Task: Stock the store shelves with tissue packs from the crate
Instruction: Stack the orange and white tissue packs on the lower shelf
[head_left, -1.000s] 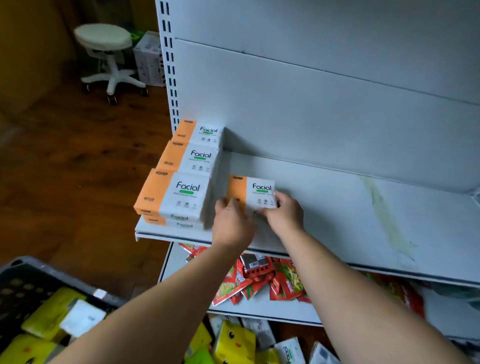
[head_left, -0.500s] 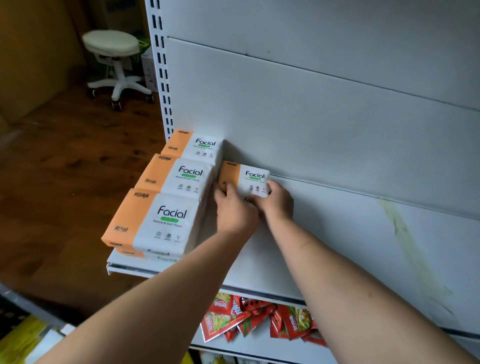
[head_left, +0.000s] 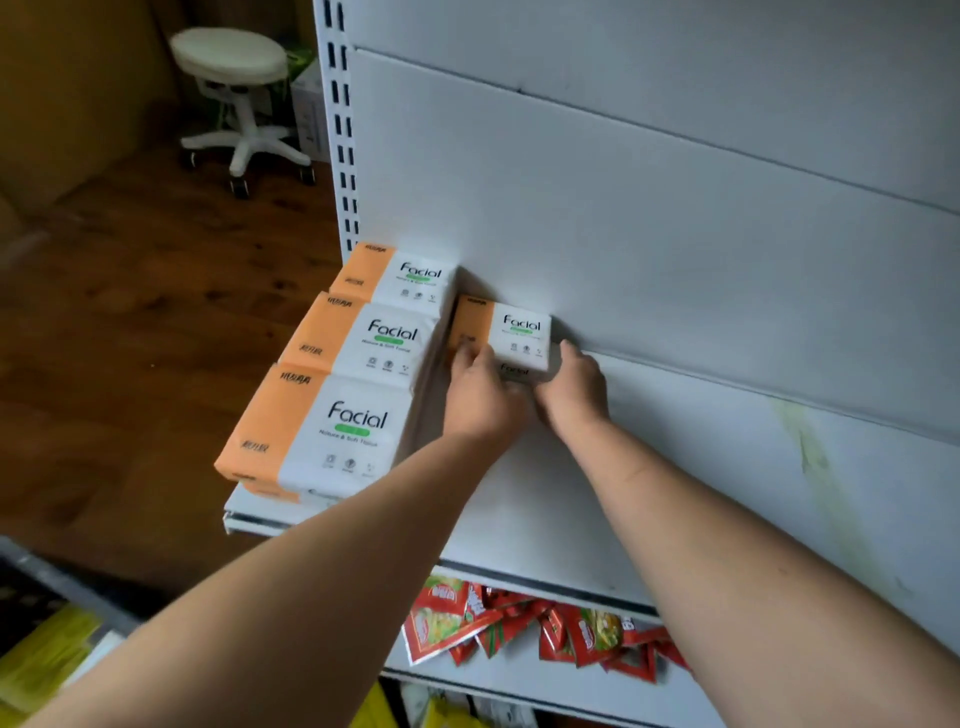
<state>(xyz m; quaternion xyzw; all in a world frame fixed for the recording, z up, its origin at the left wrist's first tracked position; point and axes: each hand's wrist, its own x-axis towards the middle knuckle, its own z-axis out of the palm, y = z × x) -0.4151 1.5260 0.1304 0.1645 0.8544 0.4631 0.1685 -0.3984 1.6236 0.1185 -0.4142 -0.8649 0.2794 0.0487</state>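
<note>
1. While both hands hold one tissue pack (head_left: 521, 332) at the rear of the white shelf (head_left: 675, 467), the view looks down along two bare forearms.
2. The left hand (head_left: 480, 395) grips the pack's orange end, with its fingers curled onto the top. The right hand (head_left: 571, 395) grips the white end, with its fingers wrapped round the far corner.
3. The pack lies flat at the rear of the shelf, against the back panel (head_left: 623, 208). Whether it has been fully set down cannot be told.
4. At the shelf's left end sit the stacked packs (head_left: 358, 421), three piles running from front edge to rear. The held pack is just to the right of the rearmost pile, and its top sits lower than that pile's.
5. Judged from this, the job is at an early stage. One column is filled and a second is just being started. The rest of the shelf, stretching off to the right, shows bare white metal with a faint greenish stain.
6. Below the shelf, red sachets (head_left: 545, 629) lie on a lower shelf (head_left: 519, 691).
7. Down and to the left of the shelf's front edge is the blurred grey rim of the crate (head_left: 62, 577), with yellow packages (head_left: 41, 660) beside it. How many tissue packs remain there cannot be seen.
8. Beyond the shelf's left end, a white stool (head_left: 228, 57) stands on a wooden floor (head_left: 130, 312).
</note>
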